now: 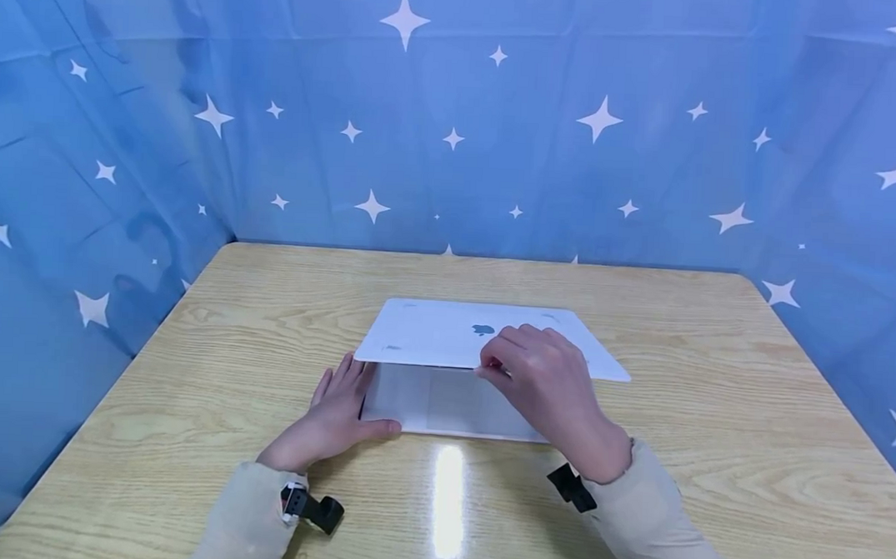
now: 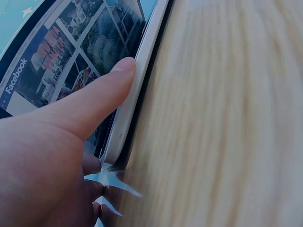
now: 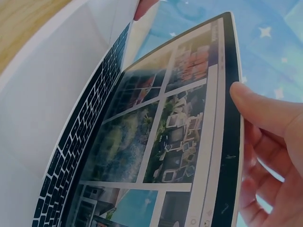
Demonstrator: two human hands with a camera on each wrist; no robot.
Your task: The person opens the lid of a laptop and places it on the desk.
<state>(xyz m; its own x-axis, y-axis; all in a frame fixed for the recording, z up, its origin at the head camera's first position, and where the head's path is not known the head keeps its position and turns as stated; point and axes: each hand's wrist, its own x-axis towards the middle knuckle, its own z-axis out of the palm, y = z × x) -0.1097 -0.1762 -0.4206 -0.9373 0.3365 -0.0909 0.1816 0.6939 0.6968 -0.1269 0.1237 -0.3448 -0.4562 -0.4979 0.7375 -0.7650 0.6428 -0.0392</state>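
Observation:
A silver laptop stands partly open on the table, its lid [image 1: 431, 333] tilted over the base [image 1: 446, 400]. My right hand [image 1: 544, 380] pinches the middle of the lid's free edge, thumb on the screen side and fingers curled behind. In the right wrist view the lit screen [image 3: 125, 142] shows a grid of photos above the black keyboard [image 3: 80, 142]. My left hand [image 1: 337, 421] rests at the base's front left corner, fingers stretched along the side. Its straight thumb [image 2: 106, 92] touches the front edge in the left wrist view.
The laptop lies on a light wood-grain table [image 1: 713, 391]. A blue curtain [image 1: 497, 182] with white stars hangs behind and at both sides. Each wrist wears a black strap mount, the left one [image 1: 314, 507] close above the tabletop. A bright reflection lies before the laptop.

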